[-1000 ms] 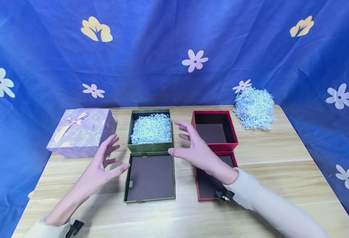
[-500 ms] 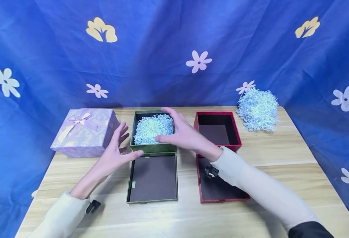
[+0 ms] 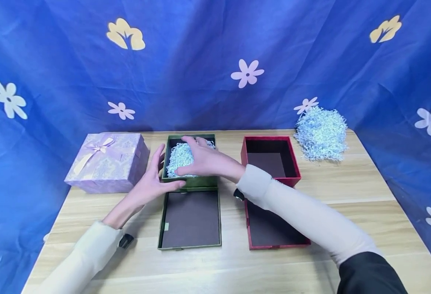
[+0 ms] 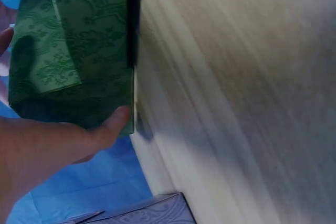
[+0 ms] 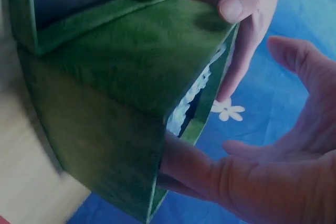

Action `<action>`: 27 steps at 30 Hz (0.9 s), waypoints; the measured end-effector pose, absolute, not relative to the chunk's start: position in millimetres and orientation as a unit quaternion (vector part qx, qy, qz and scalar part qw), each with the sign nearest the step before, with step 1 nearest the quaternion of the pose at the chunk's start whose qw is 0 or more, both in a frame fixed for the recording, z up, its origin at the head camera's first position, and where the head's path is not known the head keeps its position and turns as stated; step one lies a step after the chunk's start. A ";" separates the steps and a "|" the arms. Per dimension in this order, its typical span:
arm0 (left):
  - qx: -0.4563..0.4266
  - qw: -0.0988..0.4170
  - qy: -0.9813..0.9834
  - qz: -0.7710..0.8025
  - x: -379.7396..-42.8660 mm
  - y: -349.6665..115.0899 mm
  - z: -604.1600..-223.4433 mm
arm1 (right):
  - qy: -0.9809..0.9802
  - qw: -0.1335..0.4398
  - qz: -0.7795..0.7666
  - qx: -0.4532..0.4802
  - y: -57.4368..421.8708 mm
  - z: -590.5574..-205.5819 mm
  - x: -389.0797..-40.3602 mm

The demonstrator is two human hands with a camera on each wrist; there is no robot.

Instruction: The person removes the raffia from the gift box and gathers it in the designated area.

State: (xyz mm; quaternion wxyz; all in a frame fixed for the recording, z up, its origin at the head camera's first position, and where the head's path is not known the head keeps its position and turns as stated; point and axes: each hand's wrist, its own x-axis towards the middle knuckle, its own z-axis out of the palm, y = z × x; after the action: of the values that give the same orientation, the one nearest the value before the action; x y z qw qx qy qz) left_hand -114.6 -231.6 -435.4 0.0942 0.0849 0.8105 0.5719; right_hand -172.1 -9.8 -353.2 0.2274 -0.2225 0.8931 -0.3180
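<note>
Left hand (image 3: 152,184) and right hand (image 3: 206,160) have moved to the green box (image 3: 202,182), fingers spread; left contact is unclear. Paper shreds (image 3: 180,157) should be light, springy: scoop low.

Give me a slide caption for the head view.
Right hand over pale blue shreds in a green box, left hand at its near-left corner.
</note>
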 end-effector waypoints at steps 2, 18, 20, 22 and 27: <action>0.084 0.095 0.812 0.570 -116.6 -231.0 -437.2 | 0.902 0.240 -0.286 -0.215 -15.9 -355.5 -177.2; 0.080 0.100 0.831 0.541 -127.4 -228.2 -446.7 | 0.924 0.297 -0.097 -0.223 -45.5 -404.7 -220.0; 0.080 0.097 0.834 0.537 -127.8 -228.5 -447.8 | 0.924 0.296 -0.088 -0.226 -49.5 -411.8 -224.4; 0.078 0.094 0.837 0.534 -128.0 -228.9 -448.9 | 0.925 0.291 -0.088 -0.227 -52.5 -418.2 -227.9; 0.078 0.091 0.835 0.537 -129.0 -228.4 -450.8 | 0.921 0.276 -0.148 -0.233 -51.9 -419.7 -227.2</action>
State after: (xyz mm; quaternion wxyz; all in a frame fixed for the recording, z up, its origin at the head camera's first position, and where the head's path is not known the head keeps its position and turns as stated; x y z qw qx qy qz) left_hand -129.0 -228.4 -450.8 0.0911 0.0777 0.8353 0.5366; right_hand -227.2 -51.9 -419.7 0.2756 -0.2326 0.9210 -0.1476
